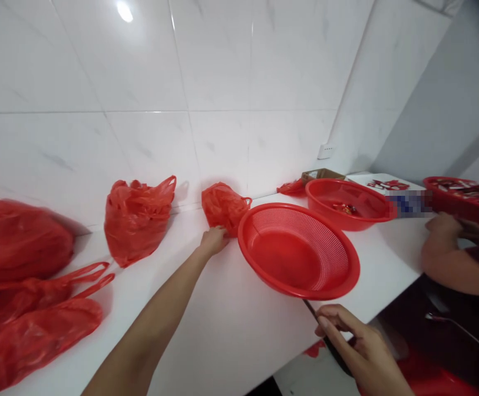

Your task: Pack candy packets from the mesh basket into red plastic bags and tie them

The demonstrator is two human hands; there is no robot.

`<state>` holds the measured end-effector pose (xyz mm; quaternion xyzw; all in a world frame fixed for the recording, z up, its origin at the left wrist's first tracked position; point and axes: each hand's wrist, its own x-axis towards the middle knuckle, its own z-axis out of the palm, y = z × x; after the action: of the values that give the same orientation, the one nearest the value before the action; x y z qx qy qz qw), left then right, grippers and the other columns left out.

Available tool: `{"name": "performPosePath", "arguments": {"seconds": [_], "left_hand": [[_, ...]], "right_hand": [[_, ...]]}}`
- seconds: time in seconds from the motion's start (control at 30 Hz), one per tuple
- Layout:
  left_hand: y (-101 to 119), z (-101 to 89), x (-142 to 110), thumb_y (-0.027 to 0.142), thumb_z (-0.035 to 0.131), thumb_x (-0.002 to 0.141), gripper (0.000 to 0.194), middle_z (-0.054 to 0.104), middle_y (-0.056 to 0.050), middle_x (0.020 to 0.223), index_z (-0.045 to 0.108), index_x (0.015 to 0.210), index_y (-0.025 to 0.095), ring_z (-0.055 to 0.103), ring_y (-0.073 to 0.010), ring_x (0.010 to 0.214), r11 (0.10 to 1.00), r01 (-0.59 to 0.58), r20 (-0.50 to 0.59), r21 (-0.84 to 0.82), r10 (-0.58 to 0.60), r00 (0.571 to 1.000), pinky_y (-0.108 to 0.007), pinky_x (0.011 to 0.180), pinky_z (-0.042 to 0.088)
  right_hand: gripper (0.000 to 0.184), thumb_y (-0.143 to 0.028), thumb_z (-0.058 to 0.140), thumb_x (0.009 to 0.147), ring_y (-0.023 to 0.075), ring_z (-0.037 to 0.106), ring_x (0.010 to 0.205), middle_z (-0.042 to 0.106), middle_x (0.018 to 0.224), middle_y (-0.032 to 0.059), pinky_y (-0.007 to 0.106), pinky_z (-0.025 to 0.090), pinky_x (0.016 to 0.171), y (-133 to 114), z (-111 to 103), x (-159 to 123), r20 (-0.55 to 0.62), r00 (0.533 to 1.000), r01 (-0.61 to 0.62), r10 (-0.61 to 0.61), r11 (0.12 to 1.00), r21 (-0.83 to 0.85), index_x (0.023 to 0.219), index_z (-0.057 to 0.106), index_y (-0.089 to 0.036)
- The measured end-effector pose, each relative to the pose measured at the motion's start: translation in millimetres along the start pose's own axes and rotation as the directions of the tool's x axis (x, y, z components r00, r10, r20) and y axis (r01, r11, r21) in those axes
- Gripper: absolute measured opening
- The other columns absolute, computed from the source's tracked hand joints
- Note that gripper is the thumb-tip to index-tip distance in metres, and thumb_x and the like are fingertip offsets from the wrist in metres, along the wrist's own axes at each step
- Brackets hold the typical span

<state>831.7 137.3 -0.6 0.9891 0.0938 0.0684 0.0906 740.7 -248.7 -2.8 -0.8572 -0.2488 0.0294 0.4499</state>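
Observation:
My left hand (213,241) reaches forward across the white table, its fingers closed at the lower edge of a small red plastic bag (224,202); the fingertips are partly hidden. Near the front edge, my right hand (357,344) grips a slim dark tool with a black handle (338,357). Its thin end points up and left, close to the rim of the colander, and I cannot make out its exact kind. The red plastic colander (301,258) sits between my hands and shows nothing inside.
Left stand red plastic bags, one upright (138,225) and others lying (25,242). A red basin (349,206) with small items, a cardboard box (322,175) and a filled red basin (466,198) are at right. Another person's arm (458,264) rests at the table edge.

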Motion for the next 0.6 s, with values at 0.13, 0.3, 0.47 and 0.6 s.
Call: {"name": "performPosePath", "arguments": {"seconds": [0.13, 0.3, 0.47, 0.6], "left_hand": [[-28, -4.8, -22, 0.037, 0.056, 0.091, 0.027, 0.064, -0.007, 0.103, 0.062, 0.104, 0.014, 0.062, -0.0189, 0.091, 0.998, 0.048, 0.047, 0.036, -0.05, 0.998, -0.041, 0.083, 0.051], [-52, -20.7, -79, 0.029, 0.053, 0.088, 0.015, 0.064, -0.003, 0.084, 0.059, 0.078, 0.018, 0.06, -0.0177, 0.077, 0.997, 0.073, -0.001, 0.011, -0.073, 0.997, -0.032, 0.072, 0.045], [-43, -27.2, -131, 0.026, 0.051, 0.084, 0.014, 0.06, 0.0, 0.074, 0.048, 0.07, 0.021, 0.056, -0.0167, 0.071, 0.997, 0.006, -0.043, -0.08, -0.009, 0.999, -0.028, 0.065, 0.041], [-22, -27.0, -158, 0.026, 0.054, 0.083, 0.016, 0.058, 0.002, 0.071, 0.046, 0.069, 0.021, 0.053, -0.0168, 0.072, 0.987, -0.094, -0.061, -0.129, 0.086, 0.994, -0.03, 0.074, 0.042]], "right_hand": [[0.031, -0.047, 0.054, 0.088, 0.0206, 0.067, 0.085, 0.07, 0.099, 0.008, 0.021, 0.053, 0.053, 14, 0, 12, -0.095, 0.995, -0.016, 0.015, 1.0, -0.009, 0.101, 0.067, -0.022], [0.035, -0.045, 0.052, 0.089, 0.0249, 0.062, 0.108, 0.065, 0.118, 0.0087, 0.037, 0.053, 0.09, 29, 17, 54, -0.101, 0.994, 0.038, -0.039, 0.999, -0.016, 0.115, 0.064, -0.025], [0.052, -0.045, 0.056, 0.086, 0.0289, 0.035, 0.137, 0.043, 0.145, 0.0092, 0.052, 0.033, 0.109, 19, 49, 99, -0.015, 0.98, 0.198, -0.2, 0.977, -0.081, 0.134, 0.051, -0.025], [0.025, -0.034, 0.049, 0.092, 0.0213, 0.054, 0.118, 0.059, 0.125, 0.0076, 0.04, 0.045, 0.099, -38, 83, 117, -0.068, 0.929, 0.369, -0.364, 0.925, 0.085, 0.111, 0.062, -0.024]]}}
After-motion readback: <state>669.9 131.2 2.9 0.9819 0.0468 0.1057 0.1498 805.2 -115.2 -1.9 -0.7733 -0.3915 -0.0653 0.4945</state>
